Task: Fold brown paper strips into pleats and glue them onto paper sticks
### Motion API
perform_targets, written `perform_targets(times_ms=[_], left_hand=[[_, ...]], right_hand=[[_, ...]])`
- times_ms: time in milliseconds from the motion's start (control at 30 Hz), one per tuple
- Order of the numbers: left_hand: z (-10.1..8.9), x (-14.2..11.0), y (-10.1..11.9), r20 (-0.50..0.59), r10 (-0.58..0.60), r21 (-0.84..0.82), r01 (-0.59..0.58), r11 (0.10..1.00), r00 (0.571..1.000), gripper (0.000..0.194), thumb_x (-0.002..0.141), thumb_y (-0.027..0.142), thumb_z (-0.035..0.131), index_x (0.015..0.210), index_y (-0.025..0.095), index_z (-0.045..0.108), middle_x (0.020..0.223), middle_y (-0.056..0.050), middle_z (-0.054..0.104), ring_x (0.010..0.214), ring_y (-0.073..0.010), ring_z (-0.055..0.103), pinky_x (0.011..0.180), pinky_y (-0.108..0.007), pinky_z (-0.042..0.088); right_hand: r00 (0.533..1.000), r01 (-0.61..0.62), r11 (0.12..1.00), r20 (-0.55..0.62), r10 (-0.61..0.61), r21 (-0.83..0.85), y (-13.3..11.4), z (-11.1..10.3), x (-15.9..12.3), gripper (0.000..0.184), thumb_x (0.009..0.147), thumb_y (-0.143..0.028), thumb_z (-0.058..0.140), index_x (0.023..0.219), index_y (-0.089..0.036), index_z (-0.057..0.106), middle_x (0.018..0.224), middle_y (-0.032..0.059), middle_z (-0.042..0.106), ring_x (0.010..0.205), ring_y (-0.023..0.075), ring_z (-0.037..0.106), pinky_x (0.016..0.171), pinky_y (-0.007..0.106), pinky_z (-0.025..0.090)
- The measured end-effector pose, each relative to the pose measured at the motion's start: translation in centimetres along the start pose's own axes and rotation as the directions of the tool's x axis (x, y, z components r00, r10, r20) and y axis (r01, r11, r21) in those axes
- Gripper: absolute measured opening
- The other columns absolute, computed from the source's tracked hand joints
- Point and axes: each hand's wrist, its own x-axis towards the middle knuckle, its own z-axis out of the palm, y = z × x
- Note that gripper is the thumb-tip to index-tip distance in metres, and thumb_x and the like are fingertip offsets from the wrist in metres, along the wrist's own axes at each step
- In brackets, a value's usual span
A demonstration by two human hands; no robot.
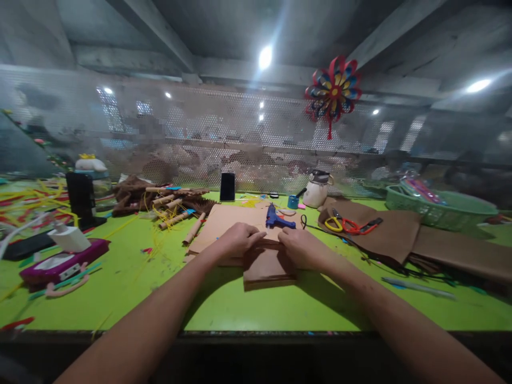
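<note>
Pressing one folded brown paper (269,266), two hands (239,238), one glue gun (280,218) near

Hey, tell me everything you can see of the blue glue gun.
The glue gun is blue and plastic-looking, with a body, a handle and a pale tip. It lies on brown sheets, just beyond the left hand and right hand; neither grips it. A dark cord loops beside it. Whether it is on cannot be seen.
</note>
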Motion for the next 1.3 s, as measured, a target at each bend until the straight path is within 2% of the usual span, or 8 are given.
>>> perform_targets(times_ms=[100,200,367,567,767,933,1100,1300], left_hand=[[-0.5,0.2,-0.2,0.037,-0.033,0.104,0.029,0.994,0.999,0.053,0.084,0.051,0.033,0.063,0.012,0.062,0.053,-0.002,0.054,0.05,-0.0114,0.038,0.053,-0.024,0.028],[-1.3,-0.2,0.0,0.158,-0.056,0.078,0.045,0.996,0.986,0.053,0.082,0.054,0.034,0.061,0.012,0.059,0.051,0.001,0.047,0.049,-0.0103,0.034,0.05,-0.023,0.026],[-2.1,-0.8,1.2,0.26,0.014,-0.126,0.02,0.992,0.966,0.049,0.082,0.054,0.036,0.068,0.013,0.058,0.065,0.0,0.052,0.059,-0.0116,0.038,0.056,-0.023,0.03],[-1.5,-1.1,1.2,0.331,-0.088,-0.376,0.217,0.901,0.94,0.042,0.076,0.053,0.046,0.07,0.013,0.057,0.059,0.002,0.043,0.054,-0.0101,0.032,0.052,-0.024,0.027],[-0.9,-1.2,2.1,0.277,-0.061,-0.448,0.185,0.874,0.959,0.036,0.08,0.047,0.045,0.069,0.014,0.054,0.062,0.002,0.045,0.058,-0.0105,0.035,0.056,-0.023,0.03],[-0.5,-1.4,2.8,0.236,-0.012,-0.564,0.147,0.813,0.972,0.032,0.082,0.044,0.046,0.084,0.014,0.055,0.087,-0.004,0.057,0.08,-0.015,0.047,0.074,-0.026,0.038],[0.4,-1.1,2.3,0.231,-0.019,-0.644,0.167,0.747,0.973,0.036,0.082,0.045,0.047,0.097,0.013,0.055,0.101,-0.008,0.059,0.091,-0.0184,0.05,0.079,-0.029,0.039],[0.2,-0.9,2.9,0.205,0.017,-0.593,0.11,0.798,0.979,0.034,0.084,0.042,0.044,0.099,0.015,0.058,0.105,-0.007,0.06,0.095,-0.0191,0.05,0.083,-0.03,0.038]], right_hand=[[0.996,0.021,0.999,-0.084,-0.024,-0.031,-0.5,-0.1,0.2,0.014,0.078,-0.007,0.044,0.086,-0.015,0.053,0.085,0.0072,0.055,0.066,0.0148,0.051,0.053,0.026,0.028],[0.979,0.069,0.995,-0.186,-0.08,-0.069,-1.1,-0.2,0.3,0.013,0.08,-0.006,0.042,0.081,-0.014,0.052,0.081,0.0071,0.053,0.065,0.0144,0.047,0.053,0.026,0.028],[0.923,0.136,0.986,-0.35,-0.16,-0.093,-1.1,-0.2,0.4,0.016,0.084,-0.008,0.039,0.076,-0.014,0.051,0.078,0.0064,0.05,0.065,0.0145,0.042,0.057,0.026,0.03],[0.872,0.17,0.983,-0.453,-0.185,-0.075,-0.3,0.4,0.5,0.021,0.086,-0.01,0.036,0.071,-0.015,0.05,0.073,0.0052,0.047,0.066,0.0148,0.041,0.06,0.025,0.034],[0.858,0.133,0.991,-0.497,-0.129,-0.027,0.1,0.6,0.9,0.02,0.085,-0.011,0.038,0.069,-0.016,0.05,0.075,0.0062,0.048,0.07,0.0162,0.042,0.064,0.026,0.037],[0.856,0.099,0.99,-0.517,-0.032,0.103,0.4,0.8,1.1,0.016,0.082,-0.011,0.041,0.07,-0.016,0.05,0.08,0.0076,0.051,0.077,0.0174,0.045,0.07,0.028,0.04],[0.85,0.085,0.977,-0.526,0.033,0.197,0.3,0.8,1.0,0.014,0.08,-0.009,0.041,0.071,-0.016,0.049,0.081,0.0066,0.05,0.075,0.0162,0.046,0.071,0.027,0.04],[0.844,0.169,0.859,-0.521,0.126,0.483,0.7,0.5,0.9,0.011,0.077,-0.008,0.046,0.077,-0.016,0.053,0.084,0.0059,0.052,0.082,0.016,0.049,0.073,0.027,0.041]])
